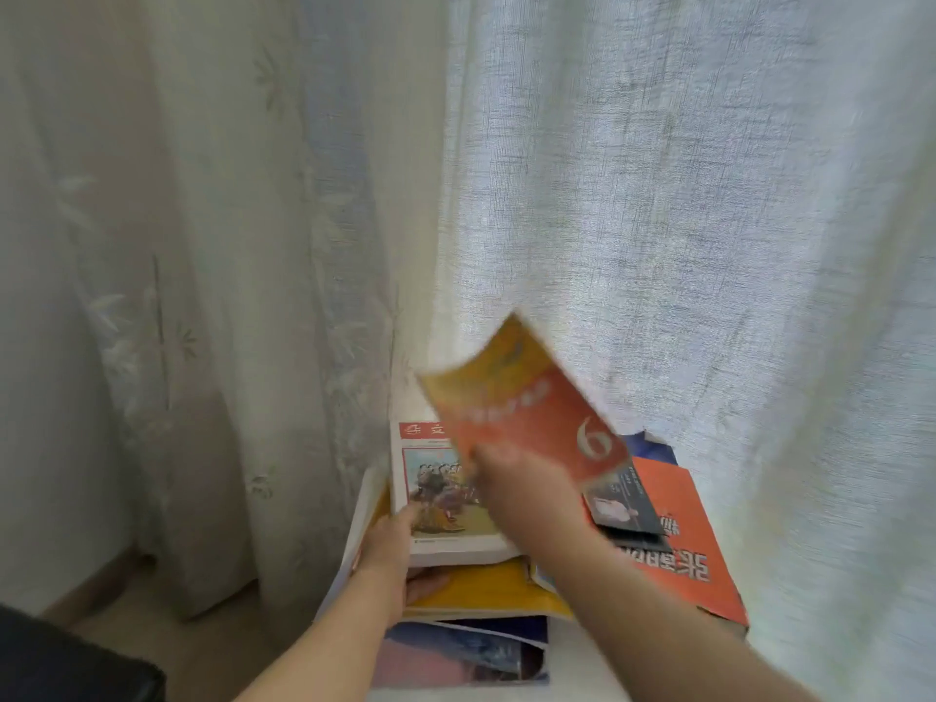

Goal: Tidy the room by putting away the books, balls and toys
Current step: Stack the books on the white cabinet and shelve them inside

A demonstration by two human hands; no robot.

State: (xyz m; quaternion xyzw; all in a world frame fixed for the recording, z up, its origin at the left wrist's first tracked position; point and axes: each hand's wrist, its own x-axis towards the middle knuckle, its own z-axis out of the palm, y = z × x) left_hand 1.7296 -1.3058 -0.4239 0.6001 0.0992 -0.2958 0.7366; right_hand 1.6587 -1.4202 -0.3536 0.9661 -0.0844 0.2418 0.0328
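Note:
My right hand (511,478) grips a thin orange and yellow book (521,402) with a large 6 on its cover, held tilted and blurred above a pile of books. My left hand (392,554) clasps the near left corner of a thick white book (440,499) with a colourful picture, which lies on top of the pile. Under it lie a yellow book (486,590) and a bluish book (466,651). To the right a thick red-orange book (694,549) carries a small dark booklet (628,509).
White sheer curtains (658,220) hang right behind and over the pile, with a cream patterned curtain (202,296) to the left. A strip of wooden floor (152,625) shows at lower left, beside a dark object (66,661) in the corner.

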